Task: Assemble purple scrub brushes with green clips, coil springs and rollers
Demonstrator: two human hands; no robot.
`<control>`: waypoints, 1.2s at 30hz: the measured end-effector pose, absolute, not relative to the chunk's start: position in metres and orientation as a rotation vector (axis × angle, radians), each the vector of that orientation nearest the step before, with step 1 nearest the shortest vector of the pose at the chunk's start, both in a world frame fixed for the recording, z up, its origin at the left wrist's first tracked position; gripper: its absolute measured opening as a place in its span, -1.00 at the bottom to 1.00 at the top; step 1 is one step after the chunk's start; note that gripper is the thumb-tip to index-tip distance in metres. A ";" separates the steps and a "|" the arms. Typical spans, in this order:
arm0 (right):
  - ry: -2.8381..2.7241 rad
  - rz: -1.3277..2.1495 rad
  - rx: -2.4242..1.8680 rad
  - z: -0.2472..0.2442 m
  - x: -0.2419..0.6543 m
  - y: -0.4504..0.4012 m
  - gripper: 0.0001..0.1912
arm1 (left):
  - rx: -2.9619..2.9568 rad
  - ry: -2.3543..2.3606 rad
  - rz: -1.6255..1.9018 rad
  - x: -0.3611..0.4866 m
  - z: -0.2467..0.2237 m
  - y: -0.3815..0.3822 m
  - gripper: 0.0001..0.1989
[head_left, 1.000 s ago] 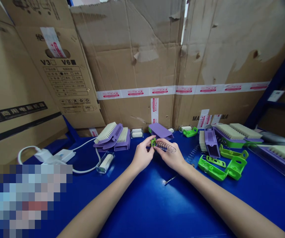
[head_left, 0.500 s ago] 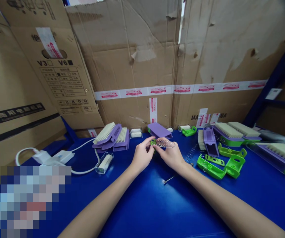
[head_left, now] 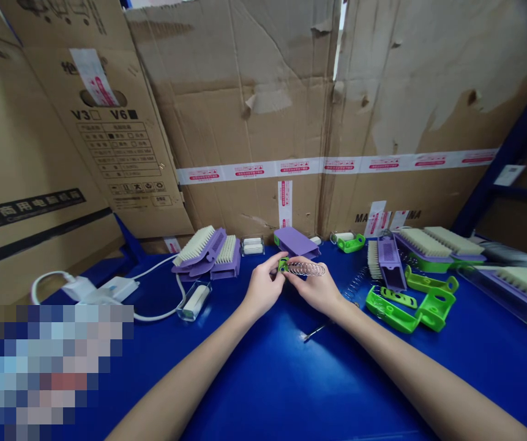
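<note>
My left hand (head_left: 265,283) pinches a small green plastic part (head_left: 283,264) above the middle of the blue table. A metal coil spring (head_left: 306,268) sticks out from that part to the right, over my right hand (head_left: 316,288). The fingers of my right hand are closed at the part and the near end of the spring; how they grip is partly hidden. Just behind the hands lies a purple plastic housing (head_left: 296,241). A thin metal tool with a dark shaft (head_left: 317,331) rests on the table (head_left: 272,380) below my right wrist.
Purple brush heads with cream bristles (head_left: 199,248) are stacked at left, beside a clear case with a white roller (head_left: 196,301) and a white cable (head_left: 153,318). At right lie green plastic shells (head_left: 392,312), another spring (head_left: 355,285) and more brushes (head_left: 423,241). Cardboard (head_left: 245,122) stands behind.
The view has shifted very slightly. Both hands keep nearly the same pose around the green part and the spring.
</note>
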State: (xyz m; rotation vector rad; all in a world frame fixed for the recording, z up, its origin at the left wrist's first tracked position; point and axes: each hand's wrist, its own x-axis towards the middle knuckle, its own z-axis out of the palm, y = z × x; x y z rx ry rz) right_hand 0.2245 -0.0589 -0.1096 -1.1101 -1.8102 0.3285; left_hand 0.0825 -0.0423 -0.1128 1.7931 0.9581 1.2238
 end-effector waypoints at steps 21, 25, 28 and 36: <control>-1.787 0.439 -1.042 -0.113 0.227 -0.052 -0.83 | 1.562 0.950 1.207 0.085 -0.106 -0.045 -0.58; -1.768 0.508 -1.014 -0.115 0.230 -0.047 -0.84 | 1.542 0.973 1.200 0.086 -0.106 -0.047 -0.63; -1.758 0.549 -0.981 -0.116 0.232 -0.046 -0.82 | 1.528 0.977 1.206 0.086 -0.106 -0.046 -0.64; -1.843 0.550 -0.962 -0.110 0.231 -0.052 -0.82 | 1.442 0.936 1.214 0.082 -0.109 -0.042 -0.67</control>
